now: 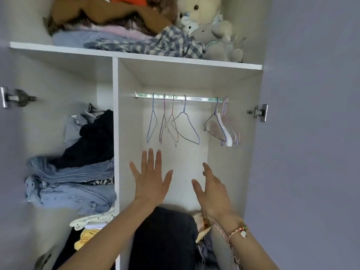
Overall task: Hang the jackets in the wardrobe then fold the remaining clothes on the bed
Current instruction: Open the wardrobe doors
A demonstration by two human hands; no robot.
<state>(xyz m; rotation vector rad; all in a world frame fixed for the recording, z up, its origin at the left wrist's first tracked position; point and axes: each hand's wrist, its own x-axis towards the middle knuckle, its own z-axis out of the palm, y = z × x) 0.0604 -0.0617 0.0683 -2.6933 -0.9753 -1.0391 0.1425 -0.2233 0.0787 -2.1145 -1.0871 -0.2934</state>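
Note:
I face the open wardrobe (136, 121). Its hanging rail (194, 98) carries several bare wire hangers (185, 125) on the left and a bunch of hangers (224, 127) at the right end. No jacket hangs there. My left hand (151, 178) is raised below the hangers, fingers straight and spread, holding nothing. My right hand (212, 191) is raised beside it, fingers relaxed and apart, also holding nothing. A dark garment (165, 240) lies heaped on the floor of the hanging bay below my arms.
The left compartment holds stacked jeans (74, 184) and dark clothes (93, 141). The top shelf (136, 55) carries folded clothes, a checked cloth (165, 43) and plush toys (204, 20). Both lilac doors stand open, hinges (259, 113) showing.

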